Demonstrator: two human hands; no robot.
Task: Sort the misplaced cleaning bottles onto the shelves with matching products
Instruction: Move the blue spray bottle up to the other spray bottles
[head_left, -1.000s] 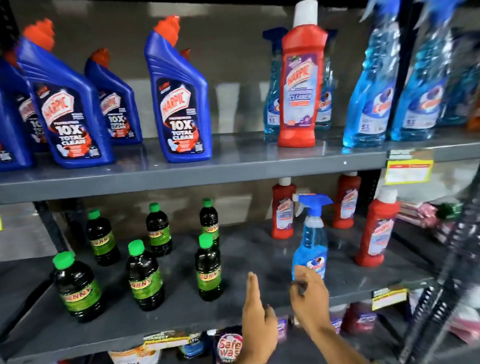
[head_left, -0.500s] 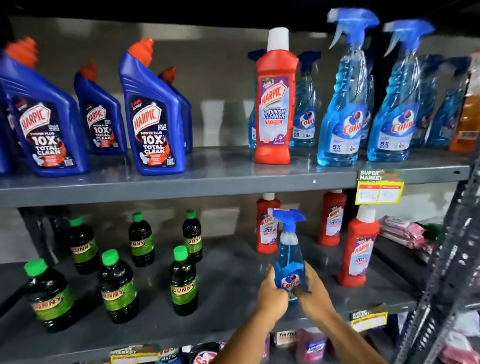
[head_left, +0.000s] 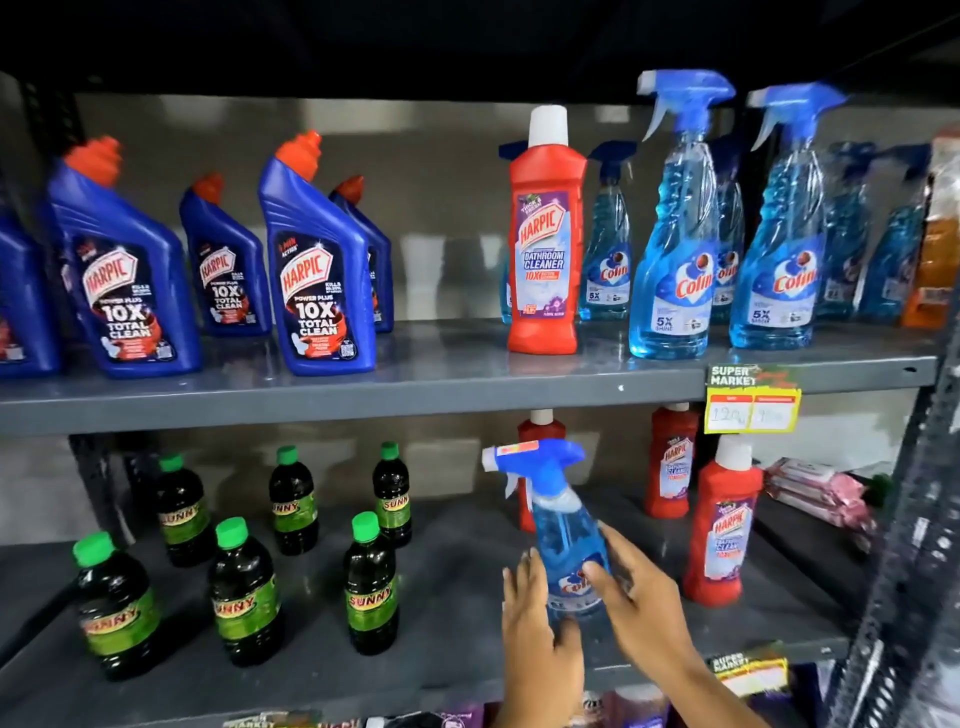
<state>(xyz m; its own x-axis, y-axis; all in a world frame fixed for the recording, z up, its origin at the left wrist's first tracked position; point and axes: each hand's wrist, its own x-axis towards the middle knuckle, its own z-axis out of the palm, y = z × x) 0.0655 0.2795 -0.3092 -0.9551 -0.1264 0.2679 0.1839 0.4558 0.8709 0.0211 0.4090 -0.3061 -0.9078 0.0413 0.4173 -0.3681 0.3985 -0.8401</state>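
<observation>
My left hand (head_left: 535, 618) and right hand (head_left: 641, 605) clasp the blue spray bottle (head_left: 563, 540), upright at lower centre, probably lifted, its matching bottles (head_left: 675, 270) standing upper right.

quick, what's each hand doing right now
Left hand: fingers spread against the left side of the blue spray bottle, supporting it.
Right hand: closed on the same bottle's lower body from the right.

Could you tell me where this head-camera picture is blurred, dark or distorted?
Head view: the hands and the blue spray bottle are motion-smeared; the top edge is near black; the right-hand upright bows from lens distortion; the upper shelf shows soft sheen.
</observation>
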